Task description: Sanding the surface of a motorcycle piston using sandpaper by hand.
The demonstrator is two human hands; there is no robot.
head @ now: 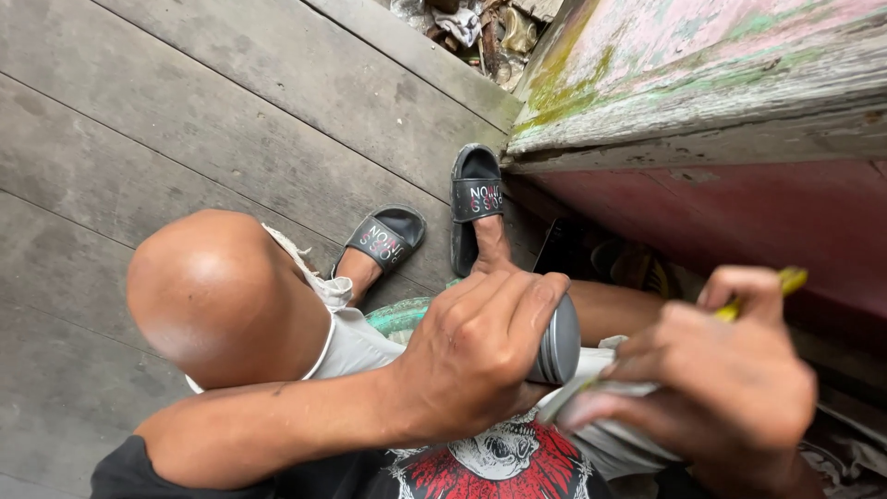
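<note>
Wooden plank floor (pixel 185 120), left hand (pixel 471 356) fingers (pixel 517 305) wrapped around grey cylinder (pixel 557 344), right hand (pixel 725 388) gripping yellow-handled tool (pixel 785 279)

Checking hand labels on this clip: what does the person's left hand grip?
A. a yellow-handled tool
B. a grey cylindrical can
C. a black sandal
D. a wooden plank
B: the left hand wraps around a grey cylindrical can, while the right hand holds the yellow-handled tool.

Left hand (pixel 476 356), right hand (pixel 721 388) clenched

Grey can (pixel 560 344), blk sandals (pixel 386 237), yellow tool (pixel 788 279)
</note>
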